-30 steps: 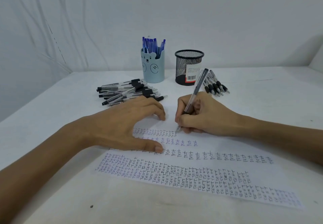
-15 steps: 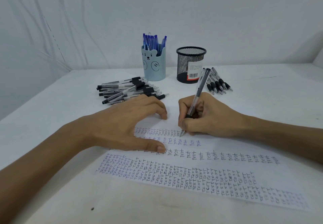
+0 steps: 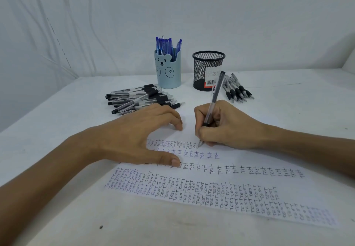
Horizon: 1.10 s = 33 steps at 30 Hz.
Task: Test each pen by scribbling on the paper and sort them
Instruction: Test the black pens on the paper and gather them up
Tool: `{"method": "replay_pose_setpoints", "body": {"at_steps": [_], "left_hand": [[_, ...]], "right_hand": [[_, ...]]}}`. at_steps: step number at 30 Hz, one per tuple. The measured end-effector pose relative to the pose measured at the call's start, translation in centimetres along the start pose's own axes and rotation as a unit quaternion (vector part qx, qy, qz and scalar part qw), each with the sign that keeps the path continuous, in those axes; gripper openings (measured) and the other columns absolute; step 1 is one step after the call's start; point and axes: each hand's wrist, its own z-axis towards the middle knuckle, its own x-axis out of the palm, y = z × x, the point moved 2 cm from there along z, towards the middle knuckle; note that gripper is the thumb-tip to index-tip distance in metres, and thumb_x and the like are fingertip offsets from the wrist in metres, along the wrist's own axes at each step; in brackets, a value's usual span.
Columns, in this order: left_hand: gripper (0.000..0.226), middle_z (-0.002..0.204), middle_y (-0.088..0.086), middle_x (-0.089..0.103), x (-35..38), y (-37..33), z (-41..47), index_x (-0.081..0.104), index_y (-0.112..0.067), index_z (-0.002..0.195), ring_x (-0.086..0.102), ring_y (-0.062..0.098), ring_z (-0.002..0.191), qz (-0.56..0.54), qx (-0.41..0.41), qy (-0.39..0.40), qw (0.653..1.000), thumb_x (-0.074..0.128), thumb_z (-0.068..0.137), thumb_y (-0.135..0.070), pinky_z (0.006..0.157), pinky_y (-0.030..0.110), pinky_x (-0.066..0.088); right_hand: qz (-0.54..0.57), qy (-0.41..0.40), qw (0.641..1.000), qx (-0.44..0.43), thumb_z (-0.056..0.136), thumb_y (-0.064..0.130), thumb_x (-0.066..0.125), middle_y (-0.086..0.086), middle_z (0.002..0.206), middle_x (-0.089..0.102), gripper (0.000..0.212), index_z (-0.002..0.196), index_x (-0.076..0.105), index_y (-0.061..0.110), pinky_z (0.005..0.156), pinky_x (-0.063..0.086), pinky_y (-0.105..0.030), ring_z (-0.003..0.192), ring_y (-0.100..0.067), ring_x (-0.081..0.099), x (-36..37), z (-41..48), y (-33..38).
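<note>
Under the right hand [image 3: 228, 128], the paper [image 3: 249, 194] already carries many rows of "test", so I judge the job well along yet unfinished: a large pile of black pens [image 3: 142, 99] lies beyond the left hand [image 3: 134, 136], and a small row of pens [image 3: 238, 92] beyond the right. Blue pens [image 3: 167, 45] stand in the bear cup [image 3: 168, 76]. Thumb and fingers of the right hand pinch a clear-barrelled pen [image 3: 213, 101], tip on the sheet at the end of the top row; the left hand rests on the paper, fingers relaxed, holding nothing
</note>
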Motion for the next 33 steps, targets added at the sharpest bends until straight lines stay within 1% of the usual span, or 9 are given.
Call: {"method": "replay_pose_setpoints", "body": {"at_steps": [2, 4, 6, 11, 15, 18, 30, 31, 33], "left_hand": [[0.068, 0.140, -0.032, 0.039, 0.01, 0.03, -0.03, 0.049, -0.042, 0.135, 0.036, -0.004, 0.136, -0.001, -0.001, 0.000, 1.000, 0.057, 0.082, -0.082, 0.111, 0.018, 0.032], [0.068, 0.140, -0.032, 0.039, 0.02, 0.02, -0.05, 0.049, -0.042, 0.135, 0.036, -0.004, 0.136, -0.003, -0.001, -0.002, 1.000, 0.057, 0.081, -0.083, 0.111, 0.016, 0.030], [0.068, 0.140, -0.032, 0.039, 0.01, 0.01, -0.04, 0.049, -0.042, 0.135, 0.036, -0.004, 0.137, -0.004, -0.003, 0.000, 1.000, 0.057, 0.081, -0.083, 0.111, 0.016, 0.031], [0.070, 0.140, -0.034, 0.038, -0.04, -0.01, -0.07, 0.049, -0.042, 0.135, 0.035, -0.004, 0.137, -0.008, -0.009, 0.002, 1.000, 0.056, 0.079, -0.085, 0.112, 0.019, 0.034], [0.070, 0.140, -0.033, 0.039, -0.04, 0.04, -0.06, 0.049, -0.042, 0.135, 0.036, -0.003, 0.137, -0.008, -0.010, 0.005, 1.000, 0.057, 0.080, -0.084, 0.113, 0.025, 0.036], [0.070, 0.140, -0.033, 0.039, -0.03, 0.08, -0.04, 0.049, -0.042, 0.135, 0.036, -0.003, 0.137, -0.008, -0.008, 0.001, 1.000, 0.057, 0.079, -0.085, 0.114, 0.026, 0.037], [0.069, 0.141, -0.033, 0.039, 0.07, 0.19, 0.06, 0.049, -0.042, 0.135, 0.036, -0.004, 0.137, -0.003, 0.004, -0.009, 1.000, 0.057, 0.080, -0.083, 0.113, 0.019, 0.034], [0.068, 0.141, -0.032, 0.039, 0.04, 0.19, 0.03, 0.049, -0.042, 0.135, 0.036, -0.004, 0.137, -0.003, 0.003, -0.007, 1.000, 0.056, 0.081, -0.083, 0.113, 0.019, 0.034], [0.060, 0.140, -0.030, 0.042, -0.02, 0.28, -0.05, 0.050, -0.041, 0.134, 0.039, -0.001, 0.137, -0.005, 0.005, -0.012, 1.000, 0.052, 0.088, -0.079, 0.113, 0.022, 0.036]], "right_hand": [[-0.003, -0.002, 1.000, 0.002, 0.085, -0.004, 0.065, -0.006, 0.058, 0.062, 0.018, 0.072, 0.061, 0.008, 0.054, 0.040, -0.033, 0.052, -0.016, 0.052, -0.06, -0.03, -0.04], [-0.008, 0.000, 1.000, 0.000, 0.087, -0.007, 0.063, -0.003, 0.058, 0.062, 0.020, 0.072, 0.061, 0.007, 0.055, 0.040, -0.033, 0.052, -0.015, 0.052, -0.06, -0.02, -0.12], [-0.011, -0.007, 1.000, -0.002, 0.087, -0.006, 0.063, -0.007, 0.059, 0.063, 0.019, 0.073, 0.061, 0.007, 0.056, 0.041, -0.035, 0.053, -0.017, 0.052, -0.12, 0.01, -0.19], [-0.017, -0.013, 1.000, -0.003, 0.087, -0.006, 0.064, -0.007, 0.058, 0.062, 0.019, 0.073, 0.061, 0.005, 0.052, 0.040, -0.027, 0.051, -0.013, 0.052, -0.11, 0.05, -0.20], [-0.021, -0.016, 1.000, -0.005, 0.087, -0.005, 0.063, -0.006, 0.057, 0.062, 0.018, 0.073, 0.060, 0.004, 0.055, 0.040, -0.032, 0.051, -0.015, 0.052, -0.19, 0.18, -0.34], [-0.016, -0.020, 1.000, -0.003, 0.088, -0.005, 0.063, -0.009, 0.057, 0.063, 0.016, 0.074, 0.060, 0.001, 0.054, 0.040, -0.030, 0.053, -0.017, 0.053, -0.27, 0.20, -0.49], [-0.027, -0.024, 0.999, -0.005, 0.088, -0.001, 0.063, -0.009, 0.057, 0.061, 0.015, 0.075, 0.057, 0.001, 0.055, 0.045, -0.031, 0.051, -0.014, 0.054, -0.26, 0.28, -0.68], [-0.010, -0.037, 0.999, 0.000, 0.088, -0.002, 0.061, -0.010, 0.056, 0.060, 0.017, 0.073, 0.054, 0.001, 0.049, 0.042, -0.028, 0.048, -0.015, 0.051, -0.34, 0.40, -0.78], [0.071, -0.080, 0.994, 0.022, 0.088, 0.004, 0.061, -0.013, 0.057, 0.057, 0.022, 0.068, 0.053, 0.008, 0.041, 0.026, -0.024, 0.046, -0.021, 0.041, -0.61, 0.76, -0.97]]}}
